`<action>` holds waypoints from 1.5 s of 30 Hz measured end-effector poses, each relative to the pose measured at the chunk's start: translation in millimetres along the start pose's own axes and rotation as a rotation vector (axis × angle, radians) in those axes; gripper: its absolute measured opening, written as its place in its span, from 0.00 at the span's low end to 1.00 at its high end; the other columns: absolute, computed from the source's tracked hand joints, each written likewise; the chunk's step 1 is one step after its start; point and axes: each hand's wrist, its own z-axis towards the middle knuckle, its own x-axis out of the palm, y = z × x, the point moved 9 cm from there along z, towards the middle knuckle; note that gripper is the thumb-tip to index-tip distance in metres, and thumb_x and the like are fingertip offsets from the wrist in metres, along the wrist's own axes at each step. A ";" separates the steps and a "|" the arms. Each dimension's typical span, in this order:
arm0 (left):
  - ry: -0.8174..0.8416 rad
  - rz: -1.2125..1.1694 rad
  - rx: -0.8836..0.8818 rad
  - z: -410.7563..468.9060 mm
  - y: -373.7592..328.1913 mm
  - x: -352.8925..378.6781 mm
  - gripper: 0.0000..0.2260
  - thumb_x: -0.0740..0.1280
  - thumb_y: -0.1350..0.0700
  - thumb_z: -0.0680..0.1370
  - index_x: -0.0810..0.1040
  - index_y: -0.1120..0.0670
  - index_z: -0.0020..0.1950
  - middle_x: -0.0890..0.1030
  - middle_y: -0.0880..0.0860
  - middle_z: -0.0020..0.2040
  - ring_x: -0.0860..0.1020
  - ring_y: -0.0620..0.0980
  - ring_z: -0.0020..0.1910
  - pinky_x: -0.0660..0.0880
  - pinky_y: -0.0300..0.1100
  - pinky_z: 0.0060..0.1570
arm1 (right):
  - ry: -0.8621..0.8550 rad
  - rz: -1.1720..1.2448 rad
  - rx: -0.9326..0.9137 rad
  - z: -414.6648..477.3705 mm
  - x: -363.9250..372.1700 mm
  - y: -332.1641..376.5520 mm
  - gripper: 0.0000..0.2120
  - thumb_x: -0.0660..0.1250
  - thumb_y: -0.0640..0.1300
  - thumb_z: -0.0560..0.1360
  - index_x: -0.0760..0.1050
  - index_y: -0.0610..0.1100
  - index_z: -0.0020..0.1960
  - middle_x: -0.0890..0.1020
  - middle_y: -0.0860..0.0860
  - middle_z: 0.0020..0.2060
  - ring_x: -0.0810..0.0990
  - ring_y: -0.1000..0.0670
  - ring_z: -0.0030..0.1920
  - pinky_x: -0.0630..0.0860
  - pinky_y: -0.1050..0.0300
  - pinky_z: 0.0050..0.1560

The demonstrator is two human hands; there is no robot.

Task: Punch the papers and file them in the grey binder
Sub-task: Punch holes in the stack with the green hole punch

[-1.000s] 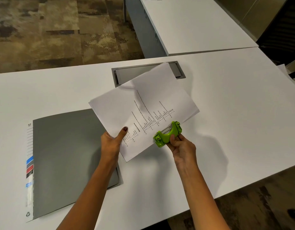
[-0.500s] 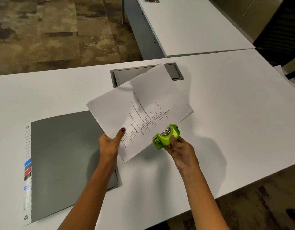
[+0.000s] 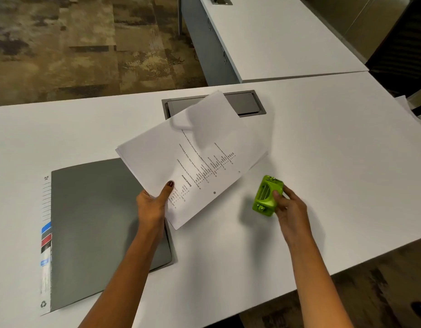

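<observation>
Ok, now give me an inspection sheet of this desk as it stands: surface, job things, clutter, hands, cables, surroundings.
Surface: white table with a grey hatch set into it.
Job's things: grey binder closed, flat on the table; papers lifted, two punched holes along one edge; green hole punch apart from the papers.
Clutter: a few white sheets at the far right edge.
Hands: left hand pinches the papers' corner; right hand grips the green hole punch.
Cables: nothing seen.
Surroundings: second white desk behind, patterned carpet.
</observation>
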 end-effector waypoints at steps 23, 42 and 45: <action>-0.055 0.030 -0.043 9.3 9.6 -12.7 0.09 0.68 0.63 0.75 0.79 0.53 0.54 0.85 0.44 0.46 0.83 0.45 0.46 0.80 0.38 0.48 | -0.294 -0.827 -0.214 113.0 -29.2 57.3 0.13 0.69 0.39 0.74 0.79 0.39 0.58 0.81 0.41 0.55 0.77 0.43 0.58 0.70 0.60 0.52; -0.088 0.072 -0.066 9.4 8.3 -15.5 0.09 0.69 0.62 0.75 0.79 0.53 0.54 0.85 0.43 0.44 0.83 0.43 0.43 0.79 0.37 0.43 | -0.276 -0.925 -0.620 78.1 1.7 71.0 0.15 0.66 0.33 0.73 0.77 0.39 0.60 0.79 0.42 0.55 0.79 0.45 0.56 0.71 0.64 0.57; -0.070 0.095 -0.049 6.4 4.3 -12.5 0.09 0.69 0.61 0.75 0.79 0.53 0.54 0.85 0.42 0.43 0.83 0.43 0.43 0.79 0.35 0.42 | -0.142 -0.966 -0.893 40.4 48.2 87.8 0.15 0.66 0.33 0.73 0.77 0.41 0.59 0.79 0.44 0.54 0.78 0.49 0.52 0.72 0.72 0.51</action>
